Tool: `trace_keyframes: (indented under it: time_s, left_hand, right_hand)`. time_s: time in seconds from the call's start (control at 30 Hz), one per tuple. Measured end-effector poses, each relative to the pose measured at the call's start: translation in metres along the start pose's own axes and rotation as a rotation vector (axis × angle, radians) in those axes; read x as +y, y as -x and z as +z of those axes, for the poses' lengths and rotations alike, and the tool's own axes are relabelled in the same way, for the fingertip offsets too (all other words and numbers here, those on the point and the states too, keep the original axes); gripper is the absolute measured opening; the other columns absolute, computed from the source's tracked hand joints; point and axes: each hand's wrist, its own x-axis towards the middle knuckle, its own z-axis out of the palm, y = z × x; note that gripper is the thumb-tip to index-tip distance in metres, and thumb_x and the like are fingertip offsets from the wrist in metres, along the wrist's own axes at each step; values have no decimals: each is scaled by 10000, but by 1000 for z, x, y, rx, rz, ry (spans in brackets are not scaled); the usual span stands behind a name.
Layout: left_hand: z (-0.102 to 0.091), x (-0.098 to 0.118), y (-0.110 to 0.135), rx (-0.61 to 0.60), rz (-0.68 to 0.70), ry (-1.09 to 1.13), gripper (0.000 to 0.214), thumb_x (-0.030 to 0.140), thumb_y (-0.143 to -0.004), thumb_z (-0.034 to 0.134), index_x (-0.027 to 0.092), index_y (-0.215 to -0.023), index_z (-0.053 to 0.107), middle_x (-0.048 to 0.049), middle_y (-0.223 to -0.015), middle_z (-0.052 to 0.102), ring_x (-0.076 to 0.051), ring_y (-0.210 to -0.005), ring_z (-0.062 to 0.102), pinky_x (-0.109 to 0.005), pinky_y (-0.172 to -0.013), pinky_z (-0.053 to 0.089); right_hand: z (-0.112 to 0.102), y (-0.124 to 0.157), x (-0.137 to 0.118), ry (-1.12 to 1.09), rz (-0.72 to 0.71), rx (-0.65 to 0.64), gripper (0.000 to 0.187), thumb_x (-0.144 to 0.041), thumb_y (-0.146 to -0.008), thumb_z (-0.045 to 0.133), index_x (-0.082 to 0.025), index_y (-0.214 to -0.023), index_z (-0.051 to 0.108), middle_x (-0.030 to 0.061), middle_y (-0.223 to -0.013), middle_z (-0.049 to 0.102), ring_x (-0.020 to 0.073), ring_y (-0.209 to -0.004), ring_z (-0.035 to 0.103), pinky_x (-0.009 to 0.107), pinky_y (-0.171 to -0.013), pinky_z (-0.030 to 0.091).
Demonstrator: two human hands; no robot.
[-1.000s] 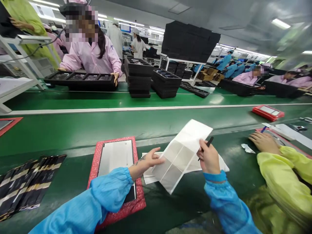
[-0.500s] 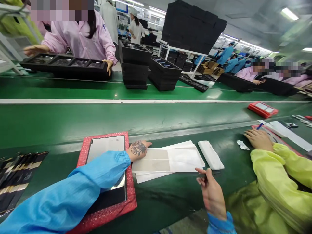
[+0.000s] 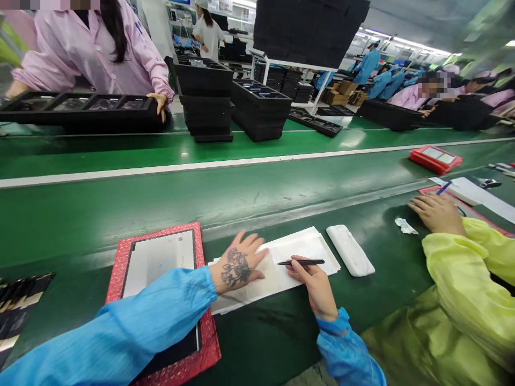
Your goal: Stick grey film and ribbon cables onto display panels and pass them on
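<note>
My left hand [image 3: 238,264], in a blue sleeve with a dark pattern on its back, lies with fingers spread on the left part of the white paper sheets [image 3: 300,249]. A pair of slim black tweezers [image 3: 308,262] is gripped in my right hand [image 3: 316,287], its point directed left above the sheets. Under my left forearm lies a flat panel [image 3: 159,252] with a pale face and dark border. The panel rests on red bubble wrap [image 3: 192,232], partly covered by my sleeve.
A white wrapped bundle [image 3: 350,250] lies right of the paper, near a crumpled scrap [image 3: 405,225]. At right, a co-worker's hand [image 3: 438,213] rests by a blue pen. Dark strips [image 3: 20,305] lie far left. Black trays [image 3: 207,91] stand stacked across the green bench.
My left hand has moved onto the sheets and spread its fingers. My right hand has come left over the paper, with the black tweezers now plainly visible. The camera view has shifted.
</note>
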Motion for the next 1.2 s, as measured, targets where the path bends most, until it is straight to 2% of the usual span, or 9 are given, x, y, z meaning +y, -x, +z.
trace_keyframes:
  time_s: [0.07, 0.1, 0.17, 0.27, 0.53, 0.77, 1.07, 1.13, 1.2]
  left_hand:
    - [8, -4, -22, -44, 193, 64, 691, 527, -806, 696, 255, -1407, 489, -129, -1550, 374, -396, -1449, 248, -616, -1175, 98]
    - [13, -8, -31, -87, 224, 89, 780, 573, -785, 697, 260, -1451, 441, -122, -1582, 315, -410, -1472, 179, -638, -1171, 45]
    - [23, -16, -42, -147, 213, 134, 890, 641, -764, 676, 249, -1501, 368, -120, -1605, 249, -429, -1485, 90, -667, -1156, -7]
    - [34, -24, -44, -137, 194, 210, 939, 714, -754, 630, 275, -1524, 321, -90, -1617, 203, -428, -1489, 32, -666, -1152, -43]
    - [38, -26, -42, -145, 181, 227, 993, 767, -717, 621, 296, -1530, 301, -62, -1628, 170, -417, -1493, 1, -631, -1161, -79]
    - [36, -26, -42, -132, 182, 240, 988, 754, -702, 649, 298, -1518, 329, -70, -1621, 199, -419, -1492, 24, -642, -1162, -55]
    - [41, -27, -41, -103, 184, 279, 980, 732, -680, 686, 311, -1503, 360, -60, -1620, 215, -411, -1495, 31, -625, -1164, -71]
    - [38, -27, -42, -112, 185, 304, 987, 732, -662, 698, 299, -1491, 385, -68, -1618, 222, -416, -1493, 31, -629, -1159, -81]
    - [32, -24, -47, -114, 148, 376, 836, 706, -715, 665, 295, -1423, 494, -64, -1597, 292, -414, -1490, 82, -628, -1161, -80]
  right_hand:
    - [3, 0, 5, 2, -36, 43, 409, -509, -599, 846, -235, -845, 669, 18, -784, 736, 249, -784, 726, 381, -730, 623]
    - [4, 0, 7, 6, -55, 63, 401, -507, -595, 845, -245, -823, 645, 5, -752, 724, 241, -746, 721, 374, -704, 620]
    - [8, -1, 10, 24, -86, 94, 396, -505, -580, 845, -255, -784, 615, -9, -699, 698, 231, -679, 701, 367, -654, 609]
    - [11, -3, 13, 60, -114, 116, 392, -510, -583, 837, -249, -767, 608, -13, -662, 677, 225, -639, 676, 373, -626, 586]
    - [11, -3, 12, 106, -108, 96, 435, -556, -589, 829, -240, -779, 598, 4, -664, 692, 244, -665, 682, 392, -630, 561]
    - [11, -3, 12, 115, -109, 114, 453, -579, -576, 831, -240, -765, 598, -17, -660, 681, 227, -645, 674, 384, -634, 557]
    - [15, -2, 7, 107, -70, 90, 485, -610, -554, 831, -235, -766, 607, 10, -674, 704, 248, -690, 698, 394, -667, 561]
    - [16, -3, 7, 112, -61, 94, 495, -622, -547, 830, -234, -756, 604, 11, -658, 706, 249, -679, 699, 391, -651, 563]
    - [16, -7, 6, 124, -62, 95, 508, -637, -536, 827, -233, -744, 600, 10, -643, 703, 248, -657, 698, 392, -632, 567]
